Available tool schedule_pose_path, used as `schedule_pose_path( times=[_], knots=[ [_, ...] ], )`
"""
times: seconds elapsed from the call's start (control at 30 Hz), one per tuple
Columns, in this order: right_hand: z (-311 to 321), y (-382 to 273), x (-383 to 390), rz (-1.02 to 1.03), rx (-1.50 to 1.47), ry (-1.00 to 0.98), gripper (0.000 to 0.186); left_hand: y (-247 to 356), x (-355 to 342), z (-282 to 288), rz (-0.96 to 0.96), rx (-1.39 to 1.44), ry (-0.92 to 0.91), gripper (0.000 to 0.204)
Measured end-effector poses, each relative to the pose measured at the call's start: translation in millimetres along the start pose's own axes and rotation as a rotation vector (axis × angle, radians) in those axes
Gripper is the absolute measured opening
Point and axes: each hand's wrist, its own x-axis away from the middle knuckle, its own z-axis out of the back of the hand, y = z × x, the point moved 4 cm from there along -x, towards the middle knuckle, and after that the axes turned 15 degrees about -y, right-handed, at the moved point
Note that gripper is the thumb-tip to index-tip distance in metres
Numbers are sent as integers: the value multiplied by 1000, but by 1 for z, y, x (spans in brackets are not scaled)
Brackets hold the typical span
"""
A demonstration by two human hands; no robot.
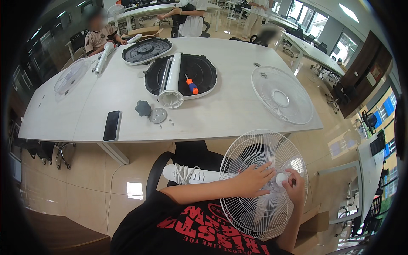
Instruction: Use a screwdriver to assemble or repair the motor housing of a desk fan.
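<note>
Left hand [254, 181] spread over fan [280, 179] beside table edge [199, 139], right hand [297, 189] curled, hold unclear

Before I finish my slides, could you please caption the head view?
Left hand and right hand near the hub of a wire-caged fan.

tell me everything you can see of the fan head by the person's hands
The fan head is round, with a pale cage of fine, closely set wires, metal by the look. Pale, partly see-through blades show among them, and a small round whitish hub sits near the middle. It lies over the person's lap, in front of the table. The left hand lies spread beside the hub; the right hand has its fingers curled at the hub's right side.
</note>
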Motion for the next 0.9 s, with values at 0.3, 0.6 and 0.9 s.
schedule_pose_path(
  times=[0.3, 0.6, 0.9],
  knots=[
    [2, 25, 4, -162, 40, -31, 53, 2, -2, 9, -10, 2, -16, 75],
    [8, 7, -5, 13, 99, -176, 39, 4, -4, 7, 29, 28, -47, 74],
    [9, -11, -15, 54, 219, -145, 43, 2, -7, 1, 59, 18, -18, 73]
  ],
)
